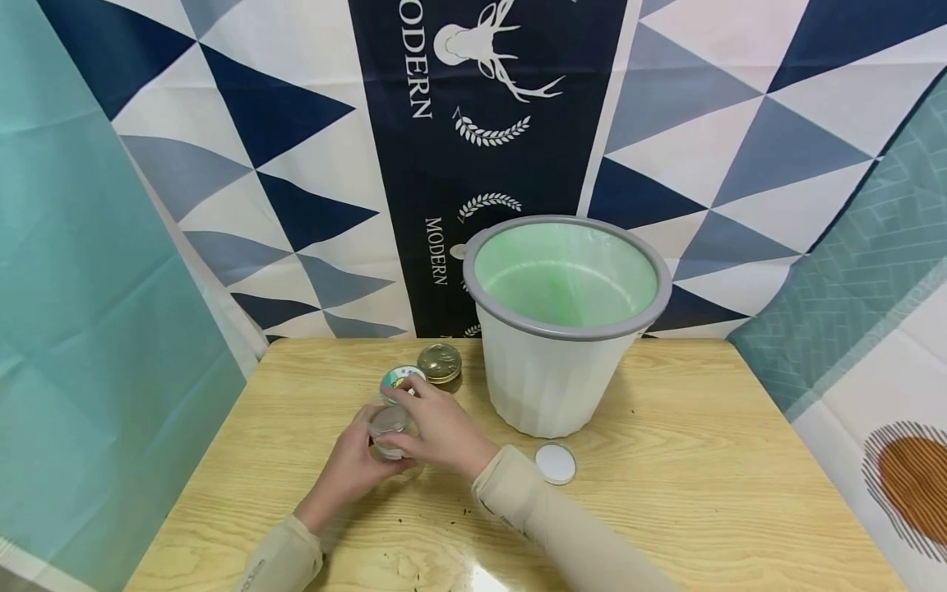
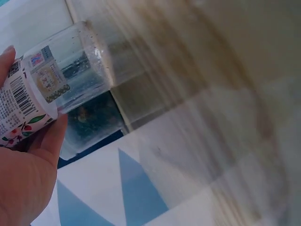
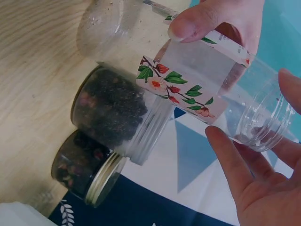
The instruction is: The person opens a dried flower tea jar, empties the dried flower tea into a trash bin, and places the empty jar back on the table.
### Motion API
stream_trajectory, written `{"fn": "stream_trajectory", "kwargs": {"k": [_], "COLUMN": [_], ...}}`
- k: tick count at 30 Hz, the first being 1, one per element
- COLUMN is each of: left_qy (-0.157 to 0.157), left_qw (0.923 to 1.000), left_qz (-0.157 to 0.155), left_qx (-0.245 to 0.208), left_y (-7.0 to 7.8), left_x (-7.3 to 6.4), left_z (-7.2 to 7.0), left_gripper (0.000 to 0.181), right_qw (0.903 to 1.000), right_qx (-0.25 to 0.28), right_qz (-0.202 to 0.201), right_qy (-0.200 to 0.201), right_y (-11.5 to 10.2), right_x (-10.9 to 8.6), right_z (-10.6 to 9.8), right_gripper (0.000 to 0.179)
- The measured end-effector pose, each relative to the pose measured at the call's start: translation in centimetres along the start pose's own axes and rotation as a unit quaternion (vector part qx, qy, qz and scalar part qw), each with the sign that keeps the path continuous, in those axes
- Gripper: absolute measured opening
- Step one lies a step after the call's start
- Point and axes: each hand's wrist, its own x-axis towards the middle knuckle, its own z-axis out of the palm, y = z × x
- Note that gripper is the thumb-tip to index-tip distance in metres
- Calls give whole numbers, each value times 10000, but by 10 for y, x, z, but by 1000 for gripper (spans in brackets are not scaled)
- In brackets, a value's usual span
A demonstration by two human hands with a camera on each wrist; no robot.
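My left hand grips a clear, see-through jar standing upright, its pink label printed with flowers and leaves. In the right wrist view the jar's threaded mouth is uncovered. My right hand is spread about that mouth, the thumb on one side and the fingers extended on the other. Just behind stands a jar with a teal and white top, partly hidden by the right hand; dark dried bits fill it. Beside it is a shorter gold-lidded jar with similar contents.
A tall white bin with a grey rim and green inside stands at the back, right of the jars. A round white lid lies in front of it. Dark crumbs dot the wooden table. Patterned cloth hangs behind.
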Motion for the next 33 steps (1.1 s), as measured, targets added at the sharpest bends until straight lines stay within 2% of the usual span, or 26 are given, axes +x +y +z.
{"fn": "stream_trajectory", "kwargs": {"k": [5, 8, 17, 22, 26, 33], "left_qy": [-53, -97, -175, -212, -208, -222], "left_qw": [9994, 9992, 9995, 9993, 9990, 9992], "left_qz": [-154, -85, -59, -231, -351, -335], "left_qx": [-304, -365, -257, -222, -183, -38], "left_y": [-7, -9, -15, -21, -26, -35], "left_x": [0, 2, 7, 13, 17, 24], "left_z": [-6, -10, -21, -26, -30, -41], "left_gripper": [75, 74, 74, 78, 81, 83], "right_qw": [9998, 9998, 9996, 9993, 9991, 9984], "right_qx": [-196, -206, -163, -227, -237, -344], "right_qz": [2, -1, 92, 196, 273, 438], "right_qy": [3, 58, 196, 235, 208, 99], "right_y": [-3, -3, -2, -2, -4, -8], "right_x": [9, 13, 26, 34, 41, 55], "right_z": [6, 9, 21, 26, 30, 34], "right_gripper": [61, 62, 63, 65, 67, 68]}}
